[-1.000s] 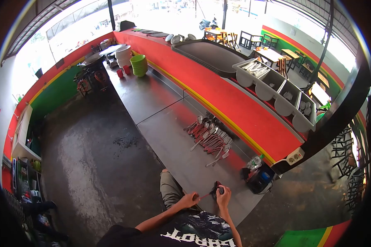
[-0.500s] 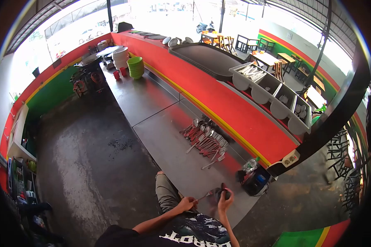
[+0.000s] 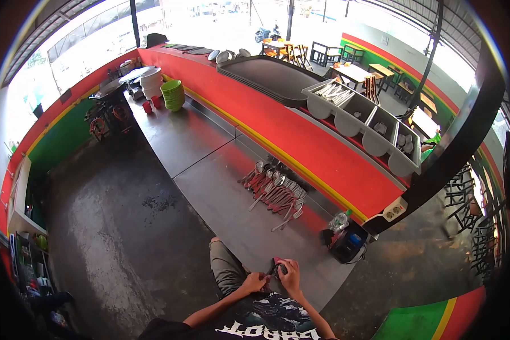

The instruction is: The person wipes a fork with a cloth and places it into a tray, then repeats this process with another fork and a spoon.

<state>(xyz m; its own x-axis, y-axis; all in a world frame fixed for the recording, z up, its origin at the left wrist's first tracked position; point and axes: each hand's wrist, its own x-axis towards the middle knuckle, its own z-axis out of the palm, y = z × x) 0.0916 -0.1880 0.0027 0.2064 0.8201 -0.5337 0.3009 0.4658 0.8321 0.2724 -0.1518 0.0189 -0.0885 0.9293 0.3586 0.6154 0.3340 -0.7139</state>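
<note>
Close in front of my body, over the near end of the steel counter [image 3: 226, 209], both hands are together. My left hand [image 3: 255, 282] is closed, pinching the thin handle of a piece of cutlery. Just right of it, my right hand [image 3: 289, 275] is curled around a dark cloth [image 3: 277, 264] with a reddish patch, which covers the cutlery's other end. Whether that piece is a spoon or a fork I cannot tell. Farther up the counter lies a spread of spoons and forks [image 3: 277, 190], roughly lined up, with red reflections on the metal.
Right of my hands stand a clear plastic bottle [image 3: 339, 221] and a black and blue device [image 3: 352, 245]. A grey cutlery holder [image 3: 337, 119] and stacked dark trays [image 3: 266, 79] rest on the red ledge. Green bowls [image 3: 173, 96] and red cups [image 3: 147, 107] stand at the far end.
My right hand has moved left, bringing the cloth close against my left hand; less of the cutlery handle shows between them. The whole view has shifted slightly.
</note>
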